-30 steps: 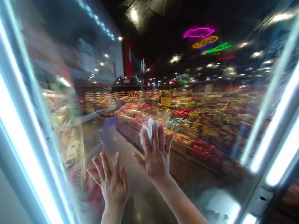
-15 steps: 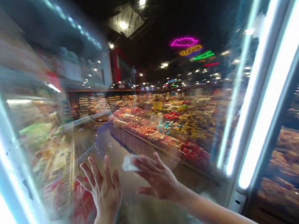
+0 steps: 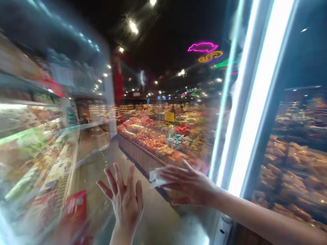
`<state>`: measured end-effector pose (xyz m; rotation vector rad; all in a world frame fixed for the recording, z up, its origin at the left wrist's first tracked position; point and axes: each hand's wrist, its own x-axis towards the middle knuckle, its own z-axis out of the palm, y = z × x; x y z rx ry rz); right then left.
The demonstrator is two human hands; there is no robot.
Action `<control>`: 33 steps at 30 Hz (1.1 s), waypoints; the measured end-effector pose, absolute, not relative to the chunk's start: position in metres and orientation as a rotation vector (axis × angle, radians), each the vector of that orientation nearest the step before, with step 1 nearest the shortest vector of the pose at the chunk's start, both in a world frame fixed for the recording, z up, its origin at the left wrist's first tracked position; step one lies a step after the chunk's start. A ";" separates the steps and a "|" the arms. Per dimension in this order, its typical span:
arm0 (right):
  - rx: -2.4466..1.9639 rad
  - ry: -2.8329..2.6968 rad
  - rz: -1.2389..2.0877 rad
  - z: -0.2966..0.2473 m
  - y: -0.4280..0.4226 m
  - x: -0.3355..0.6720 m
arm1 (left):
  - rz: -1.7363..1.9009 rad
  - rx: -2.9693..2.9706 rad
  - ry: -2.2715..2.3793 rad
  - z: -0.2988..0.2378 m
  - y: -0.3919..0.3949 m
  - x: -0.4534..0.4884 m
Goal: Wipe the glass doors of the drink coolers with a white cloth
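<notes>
My left hand [image 3: 125,201] is raised, its fingers spread and holding nothing. It seems to lie flat against a clear glass pane, though the contact itself is hard to make out. To its right, my right hand [image 3: 192,186] has its palm toward the pane and its fingers stretched to the left. Beneath those fingers is a folded white tissue [image 3: 157,177], held flat, with its left end sticking out past the fingertips. My right forearm crosses in front of the lower part of a bright light strip [image 3: 251,97] along the pane's right edge.
Beyond the glass runs an aisle floor [image 3: 98,157]. A long wood-sided display bin [image 3: 134,150] is heaped with packaged goods. Refrigerated shelves [image 3: 50,152] and a red panel [image 3: 75,205] appear at left, partly blurred. More packaged goods [image 3: 302,180] lie at right.
The view has turned, so the light strips sit further left. Both hands appear further right in the picture, the right one with the tissue still under its fingers. The left stays spread.
</notes>
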<state>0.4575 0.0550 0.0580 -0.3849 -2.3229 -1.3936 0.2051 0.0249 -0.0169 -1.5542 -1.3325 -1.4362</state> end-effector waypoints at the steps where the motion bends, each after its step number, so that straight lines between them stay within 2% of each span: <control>1: -0.408 -2.297 -1.397 0.069 0.056 0.462 | -1.433 -1.556 -1.333 -0.015 0.025 0.210; 5: -0.597 -2.111 -1.399 0.115 0.058 0.470 | -1.414 -1.531 -1.354 -0.006 0.027 0.219; 12: -0.213 -2.400 -1.379 0.090 0.066 0.459 | -1.368 -1.516 -1.355 -0.005 0.029 0.212; 17: -0.538 -2.122 -1.278 0.156 0.064 0.444 | -1.370 -1.466 -1.381 -0.001 0.029 0.196; 19: -0.523 -2.132 -1.267 0.154 0.064 0.432 | -1.388 -1.436 -1.398 0.000 0.029 0.185; 24: -0.029 -2.443 -1.357 0.109 0.065 0.398 | -1.400 -1.416 -1.444 -0.004 0.027 0.148; 30: -0.398 -2.173 -1.265 0.163 0.056 0.350 | -1.450 -1.383 -1.467 -0.006 0.020 0.108; 33: -0.264 -2.264 -1.308 0.152 0.054 0.320 | -1.438 -1.392 -1.461 -0.006 0.017 0.088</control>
